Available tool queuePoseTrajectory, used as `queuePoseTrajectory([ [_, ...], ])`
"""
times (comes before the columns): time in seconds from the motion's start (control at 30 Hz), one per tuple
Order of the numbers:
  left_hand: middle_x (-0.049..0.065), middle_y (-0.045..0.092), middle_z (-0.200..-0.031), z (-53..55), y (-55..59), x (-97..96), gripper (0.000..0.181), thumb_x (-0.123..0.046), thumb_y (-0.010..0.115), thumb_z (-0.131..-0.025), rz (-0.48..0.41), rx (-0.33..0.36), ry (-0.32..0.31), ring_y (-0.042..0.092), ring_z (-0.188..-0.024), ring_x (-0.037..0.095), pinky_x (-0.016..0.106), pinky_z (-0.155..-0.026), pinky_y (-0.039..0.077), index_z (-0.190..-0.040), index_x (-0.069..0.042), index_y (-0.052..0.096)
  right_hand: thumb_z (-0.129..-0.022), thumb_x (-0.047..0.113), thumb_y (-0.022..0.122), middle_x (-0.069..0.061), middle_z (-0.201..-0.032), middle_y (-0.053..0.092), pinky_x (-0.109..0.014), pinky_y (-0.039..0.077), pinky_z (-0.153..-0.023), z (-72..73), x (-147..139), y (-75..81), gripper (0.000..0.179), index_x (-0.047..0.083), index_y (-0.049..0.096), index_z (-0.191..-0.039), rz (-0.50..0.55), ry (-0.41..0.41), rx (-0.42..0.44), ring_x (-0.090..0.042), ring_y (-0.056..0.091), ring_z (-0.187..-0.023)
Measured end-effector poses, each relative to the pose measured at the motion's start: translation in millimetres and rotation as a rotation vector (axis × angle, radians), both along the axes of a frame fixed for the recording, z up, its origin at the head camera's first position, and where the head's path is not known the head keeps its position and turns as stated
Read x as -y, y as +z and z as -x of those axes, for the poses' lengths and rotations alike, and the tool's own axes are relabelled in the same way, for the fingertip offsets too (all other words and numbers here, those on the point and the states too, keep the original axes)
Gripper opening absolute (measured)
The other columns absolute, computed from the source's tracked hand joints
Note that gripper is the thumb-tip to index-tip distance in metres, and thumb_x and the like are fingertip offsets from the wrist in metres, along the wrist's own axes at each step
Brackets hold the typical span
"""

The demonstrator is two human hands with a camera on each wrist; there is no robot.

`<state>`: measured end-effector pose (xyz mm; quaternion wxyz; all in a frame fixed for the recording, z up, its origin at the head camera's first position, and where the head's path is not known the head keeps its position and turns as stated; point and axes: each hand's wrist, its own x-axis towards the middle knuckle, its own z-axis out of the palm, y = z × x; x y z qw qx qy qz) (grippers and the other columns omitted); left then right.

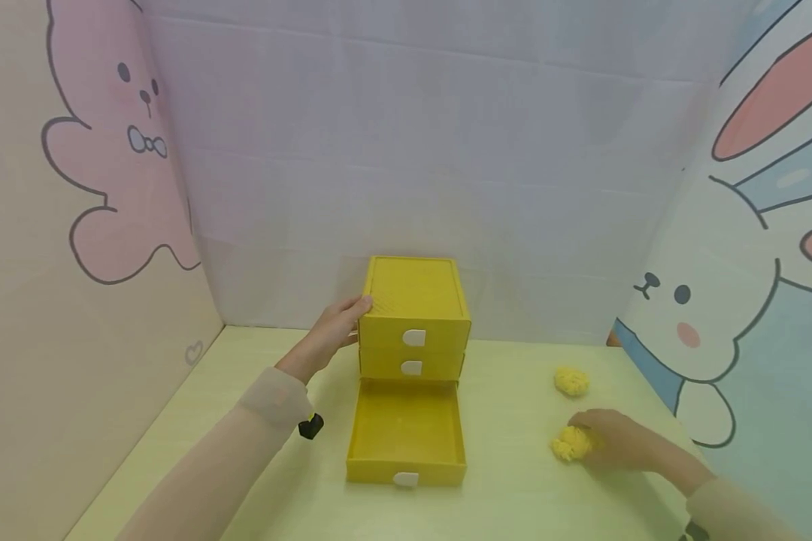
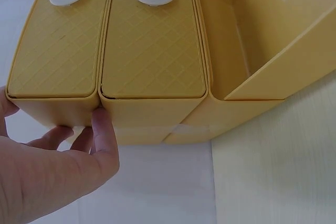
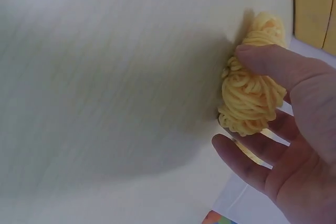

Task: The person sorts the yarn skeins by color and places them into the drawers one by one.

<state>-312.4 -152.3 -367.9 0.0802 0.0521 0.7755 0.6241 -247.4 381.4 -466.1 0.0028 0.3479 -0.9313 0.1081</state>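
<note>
A yellow three-drawer box (image 1: 416, 289) stands on the table with white tabs on its drawers. Its bottom drawer (image 1: 406, 432) is pulled out and has nothing in it; the upper two are closed. My left hand (image 1: 331, 334) holds the box's left side, thumb at the top edge. In the left wrist view, that hand's fingers (image 2: 105, 135) press against the side wall. To the right of the box, my right hand (image 1: 616, 439) grips a yellow yarn bundle (image 3: 249, 95) between thumb and fingers, low over the table. Another yellow yarn bundle (image 1: 571, 380) lies just behind it.
A pale curtain (image 1: 413, 150) hangs right behind the box. Side panels with a pink bear (image 1: 122, 150) and a white rabbit (image 1: 710, 300) bound the light table (image 1: 514, 496) at left and right.
</note>
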Motion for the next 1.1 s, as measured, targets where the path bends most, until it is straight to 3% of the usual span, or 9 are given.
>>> queuePoseTrajectory([
  [0.2, 0.013, 0.037, -0.170, 1.1, 0.3, 0.2, 0.075, -0.054, 0.047, -0.112, 0.003, 0.001, 0.001, 0.041, -0.152, 0.042, 0.057, -0.124, 0.037, -0.170, -0.012, 0.025, -0.078, 0.017, 0.092, -0.002, -0.106, 0.076, -0.044, 0.062, -0.083, 0.2, 27, 14.1, 0.040, 0.007, 0.074, -0.112, 0.036, 0.027, -0.069, -0.022, 0.071, -0.094],
  [0.4, 0.013, 0.034, -0.171, -1.1, -0.1, 0.9, 0.076, -0.054, 0.047, -0.112, -0.002, -0.004, 0.000, 0.040, -0.153, 0.041, 0.057, -0.124, 0.037, -0.171, -0.012, 0.023, -0.086, 0.020, 0.087, -0.009, -0.119, 0.075, -0.052, 0.060, -0.093, -3.8, 97, 49.8, 0.044, 0.003, 0.072, -0.124, 0.079, -0.001, -0.030, -0.031, 0.071, -0.107],
  [0.57, 0.013, 0.034, -0.171, -2.7, 0.7, -0.3, 0.075, -0.053, 0.046, -0.112, -0.007, -0.008, -0.006, 0.040, -0.153, 0.041, 0.057, -0.124, 0.036, -0.171, -0.012, 0.023, -0.089, 0.017, 0.084, -0.009, -0.118, 0.075, -0.047, 0.060, -0.092, -2.9, 160, 69.5, 0.042, 0.001, 0.071, -0.126, 0.139, 0.074, -0.032, -0.025, 0.071, -0.103],
  [0.73, 0.013, 0.035, -0.170, -0.9, -1.7, 0.4, 0.075, -0.053, 0.046, -0.112, -0.011, -0.010, -0.007, 0.041, -0.152, 0.041, 0.058, -0.124, 0.036, -0.170, -0.012, 0.024, -0.087, 0.014, 0.083, 0.002, -0.108, 0.074, -0.034, 0.057, -0.084, 9.1, 216, 68.4, 0.038, 0.005, 0.073, -0.121, 0.143, 0.143, 0.003, -0.010, 0.063, -0.091],
  [0.93, 0.014, 0.034, -0.171, -1.2, -1.5, 1.8, 0.075, -0.054, 0.046, -0.112, -0.011, -0.018, -0.007, 0.038, -0.153, 0.042, 0.058, -0.125, 0.035, -0.170, -0.011, 0.024, -0.085, 0.013, 0.083, 0.002, -0.102, 0.074, -0.024, 0.054, -0.077, 24.9, 264, 56.5, 0.034, 0.005, 0.074, -0.116, 0.067, 0.253, 0.029, -0.007, 0.060, -0.083],
  [1.1, 0.015, 0.033, -0.171, -2.6, 0.0, 0.9, 0.077, -0.054, 0.046, -0.112, -0.014, -0.021, -0.016, 0.036, -0.154, 0.044, 0.059, -0.125, 0.034, -0.170, -0.009, 0.023, -0.088, 0.020, 0.084, 0.002, -0.108, 0.076, -0.026, 0.058, -0.085, 32.7, 291, 41.7, 0.035, 0.007, 0.075, -0.119, -0.024, 0.220, 0.065, -0.009, 0.067, -0.091],
])
